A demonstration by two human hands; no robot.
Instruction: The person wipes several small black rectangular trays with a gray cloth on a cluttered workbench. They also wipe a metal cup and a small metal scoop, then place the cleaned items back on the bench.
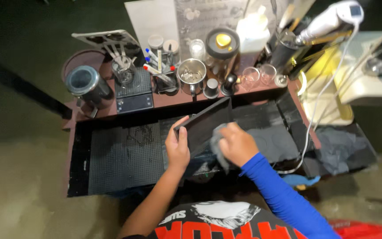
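Observation:
My left hand [177, 146] grips the near left corner of a flat black rectangular tray [205, 123], held tilted above the black counter. My right hand [236, 144], in a blue sleeve, presses a grey cloth [216, 144] against the tray's lower face. The cloth is partly hidden under my fingers.
A black perforated mat [124, 157] covers the counter's left part. A raised shelf [173, 98] behind holds a steel canister [85, 84], a black scale [133, 95], a metal cup [191, 73], glasses [257, 75] and tool holders. A dark cloth [341, 148] lies at right, with a white cable [319, 102].

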